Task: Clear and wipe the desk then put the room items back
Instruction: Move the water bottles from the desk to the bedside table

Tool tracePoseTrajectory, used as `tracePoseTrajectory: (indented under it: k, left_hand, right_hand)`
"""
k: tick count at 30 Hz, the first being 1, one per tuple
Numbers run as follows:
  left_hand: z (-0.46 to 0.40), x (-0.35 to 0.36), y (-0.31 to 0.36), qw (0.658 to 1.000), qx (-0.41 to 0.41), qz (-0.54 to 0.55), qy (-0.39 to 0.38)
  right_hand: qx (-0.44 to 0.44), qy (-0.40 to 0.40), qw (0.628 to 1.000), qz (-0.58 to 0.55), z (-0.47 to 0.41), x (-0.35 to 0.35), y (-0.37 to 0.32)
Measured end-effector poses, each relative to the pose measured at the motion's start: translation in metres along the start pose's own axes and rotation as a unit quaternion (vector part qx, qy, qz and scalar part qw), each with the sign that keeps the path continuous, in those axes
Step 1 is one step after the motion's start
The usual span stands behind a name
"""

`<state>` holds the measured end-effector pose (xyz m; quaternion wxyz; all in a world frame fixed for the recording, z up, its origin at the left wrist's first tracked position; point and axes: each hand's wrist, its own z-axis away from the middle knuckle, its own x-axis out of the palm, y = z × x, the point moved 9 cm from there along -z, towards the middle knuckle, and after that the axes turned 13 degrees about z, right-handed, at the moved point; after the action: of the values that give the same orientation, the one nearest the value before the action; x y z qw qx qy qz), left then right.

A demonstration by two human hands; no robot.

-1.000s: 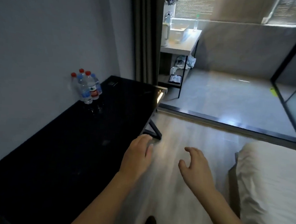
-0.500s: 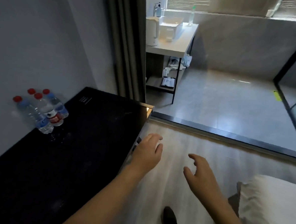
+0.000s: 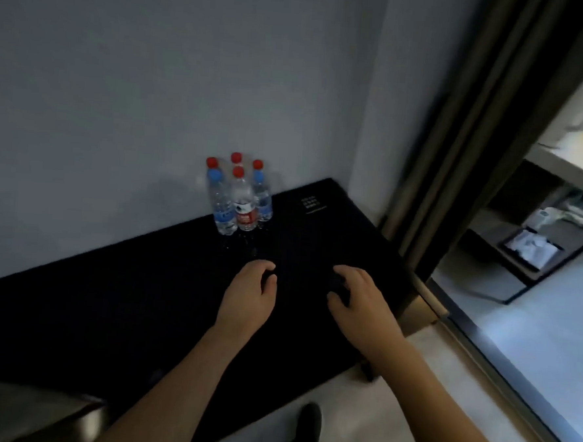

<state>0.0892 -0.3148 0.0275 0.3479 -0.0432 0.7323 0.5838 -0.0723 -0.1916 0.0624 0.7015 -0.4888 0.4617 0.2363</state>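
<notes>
A black desk [image 3: 141,314] runs along a pale wall [image 3: 155,76], and both hands are out over its right-hand part, palms down. The left hand [image 3: 249,295] has its fingers loosely curled with nothing in them; the right hand [image 3: 360,298] is the same, fingers bent downward and thumb out toward the left, holding nothing, though the dark top makes it hard to tell whether the fingertips touch the surface or only hang just above it. Four water bottles [image 3: 238,197] with red caps stand upright in a tight cluster at the back of the desk against the wall, ahead of the left hand's fingers and clearly apart from them, with a few drops of water on the top in front of them. A small printed mark [image 3: 311,203] shows near the desk's far right corner. A dark curtain [image 3: 459,128] hangs at the right, beside the desk's end.
</notes>
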Motion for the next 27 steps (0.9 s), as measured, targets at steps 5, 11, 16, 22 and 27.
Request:
tracePoseTrajectory:
  k: [5, 11, 16, 22, 27]
  left_hand:
    - [-0.076, -0.049, -0.045, 0.991, -0.037, 0.032, 0.124]
    - [-0.195, -0.085, -0.083, 0.971, -0.041, 0.074, 0.225]
    - [-0.269, -0.091, -0.12, 0.964, -0.049, 0.015, 0.261]
    - [-0.262, -0.082, -0.14, 0.953, -0.052, -0.01, 0.298]
    - [-0.223, -0.085, -0.136, 0.935, -0.067, 0.049, 0.344]
  right_hand:
    - [-0.097, -0.035, 0.995, -0.002, -0.116, 0.016, -0.056]
    - [-0.197, -0.085, 0.975, 0.057, -0.258, 0.029, -0.113]
    - [-0.293, -0.067, 0.947, 0.111, -0.376, 0.045, -0.182]
    - [-0.404, -0.098, 0.868, 0.272, -0.443, 0.123, -0.255]
    - [-0.434, -0.119, 0.845, 0.29, -0.438, 0.15, -0.272]
